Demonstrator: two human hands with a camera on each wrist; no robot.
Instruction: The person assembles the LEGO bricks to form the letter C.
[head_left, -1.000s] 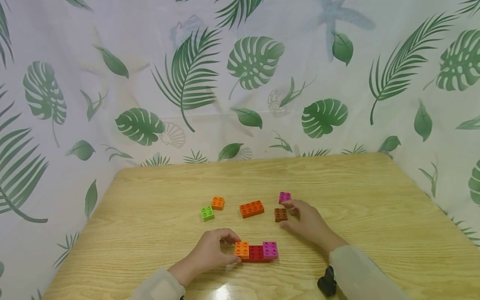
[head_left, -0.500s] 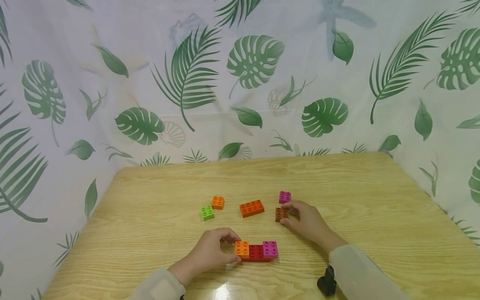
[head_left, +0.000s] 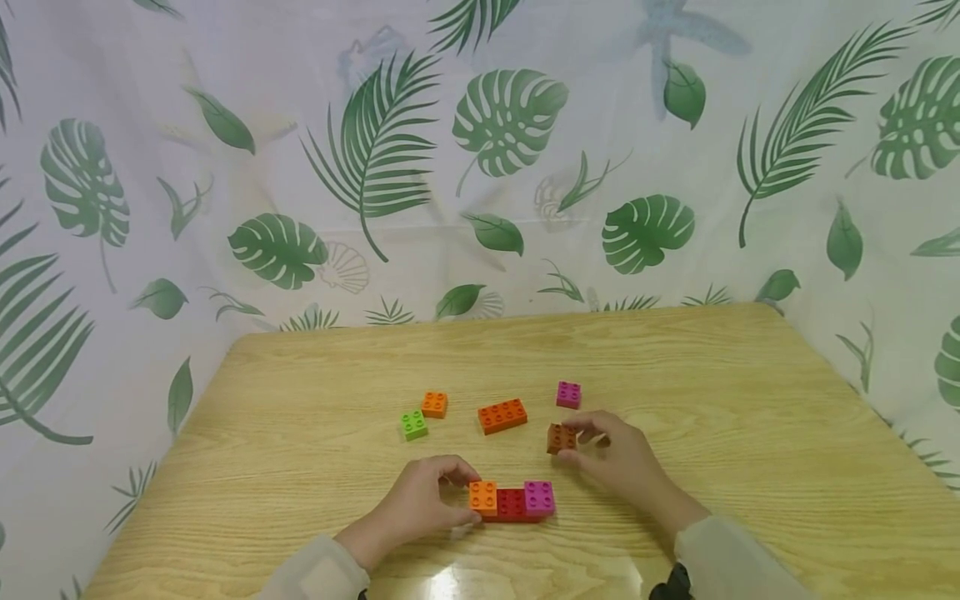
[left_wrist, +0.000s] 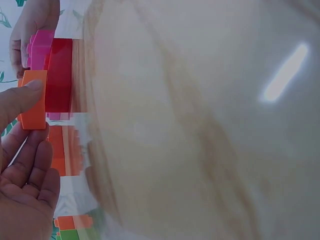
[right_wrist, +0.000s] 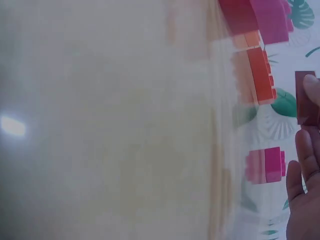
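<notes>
My left hand (head_left: 422,506) pinches an orange square toy brick (left_wrist: 34,100) between thumb and fingers. That brick sits on the left end of a long red brick (head_left: 512,504), and a magenta brick (head_left: 539,497) sits on the red one's right end. Between the two, red studs show bare. In my right hand (head_left: 618,457) a brown square brick (head_left: 561,438) is pinched by thumb and fingertips. The right wrist view shows the brown brick (right_wrist: 306,97) raised above the tabletop, its far side hidden by the fingers.
Behind the hands on the wooden table (head_left: 315,400) lie a long orange-red brick (head_left: 502,416), a second magenta brick (head_left: 568,394), a second orange brick (head_left: 434,404) and a lime green brick (head_left: 414,425). A leaf-print cloth (head_left: 420,275) hangs round the table's back and sides.
My right hand has closed its fingers on the brown brick, lifted it and drawn it slightly nearer, away from the loose magenta brick. The left hand and the joined bricks stay put.
</notes>
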